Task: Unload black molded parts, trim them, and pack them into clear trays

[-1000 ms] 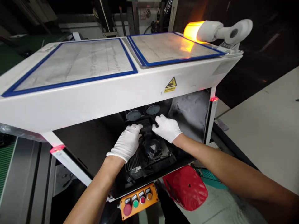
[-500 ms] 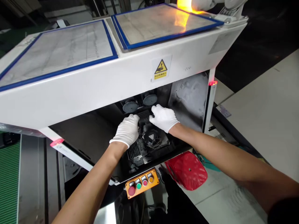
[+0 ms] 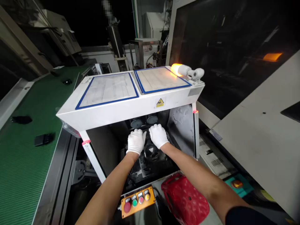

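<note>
Inside the dark opening of a white machine (image 3: pixel 117 113), my left hand (image 3: pixel 136 141) and my right hand (image 3: pixel 158 136) are side by side, both in white gloves. The fingers of each are curled over the far part of a black fixture; whatever they grip is hidden beneath them. Just below the hands shows a round black piece (image 3: pixel 151 151) with a pale triangular mark. Black ribbed fins (image 3: pixel 135 168) lie lower left of it. Behind my fingers stand two round grey discs, a left disc (image 3: pixel 136 124) and a right disc (image 3: pixel 152 119).
An orange button box (image 3: pixel 138 202) hangs at the machine's front, beside a red plastic seat (image 3: pixel 187 198). To the left runs a green conveyor belt (image 3: pixel 21 162) carrying dark pieces. A lit orange lamp (image 3: pixel 177 69) is on the machine top. Light posts (image 3: pixel 196 134) flank the opening.
The view has tilted up and drawn back, bringing the conveyor and background into sight. Both gloved hands remain over the black fixture, with slightly shifted finger poses.
</note>
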Motion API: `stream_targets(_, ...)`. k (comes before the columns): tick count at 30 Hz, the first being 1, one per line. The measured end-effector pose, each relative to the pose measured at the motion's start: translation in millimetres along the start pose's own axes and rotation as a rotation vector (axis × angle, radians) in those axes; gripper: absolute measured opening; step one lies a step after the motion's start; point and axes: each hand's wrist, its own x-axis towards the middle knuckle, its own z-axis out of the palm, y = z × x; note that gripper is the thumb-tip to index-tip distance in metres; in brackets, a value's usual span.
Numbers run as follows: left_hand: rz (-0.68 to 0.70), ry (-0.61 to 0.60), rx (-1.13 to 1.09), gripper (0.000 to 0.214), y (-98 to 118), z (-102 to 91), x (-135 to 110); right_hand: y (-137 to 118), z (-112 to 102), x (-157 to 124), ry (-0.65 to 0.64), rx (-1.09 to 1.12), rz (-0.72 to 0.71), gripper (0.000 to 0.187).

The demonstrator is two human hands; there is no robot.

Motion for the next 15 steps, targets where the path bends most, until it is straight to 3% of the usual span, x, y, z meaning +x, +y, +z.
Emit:
stream_targets(4, -0.021, -0.027, -0.086, 0.055, 3.3, 7.6, 0.9, 4.5, 11.2, 8.0, -0.019, 0.019, -0.013, 0.043)
stream_targets(7, -0.067, -0.054, -0.17, 0.047, 4.8, 5.9, 2.3, 7.5, 4.1, 6.8, -0.024, 0.04, -0.013, 0.036)
stream_targets(9, -0.092, -0.087, -0.249, 0.043, 1.6, -2.3, 4.2, -0.6, -4.7, -8.7, -0.011, 0.049, -0.029, 0.037)
stream_targets(12, -0.175, -0.066, -0.382, 0.054, -13.2, -19.4, -2.8, -33.4, -1.9, -69.8, -0.031, 0.08, -0.11, 0.046)
stream_targets(15, -0.26, 0.088, -0.523, 0.054, -33.5, -23.5, -50.0, -82.9, 36.0, -164.5, -0.239, 0.142, -0.254, 0.037)
